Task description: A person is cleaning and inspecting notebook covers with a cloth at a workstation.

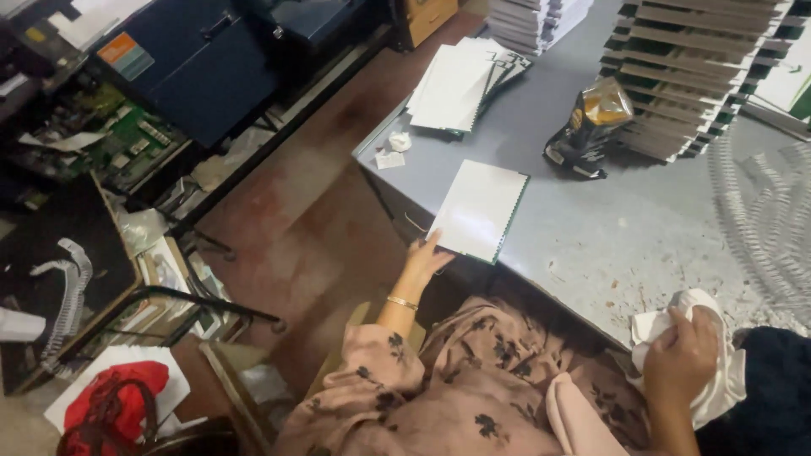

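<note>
Touching left hand [425,260], notebook [478,210] angled upper-right.

crinkled black-and-gold packet [589,125] on the grey table [591,228] — beside stacks.

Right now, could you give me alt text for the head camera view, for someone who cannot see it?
Seen from above, a seated person's left hand touches the near edge of a white notebook with a green binding on a grey table, while the right hand grips a white cloth. Stacked notebooks and loose spiral coils lie farther along the table.
</note>
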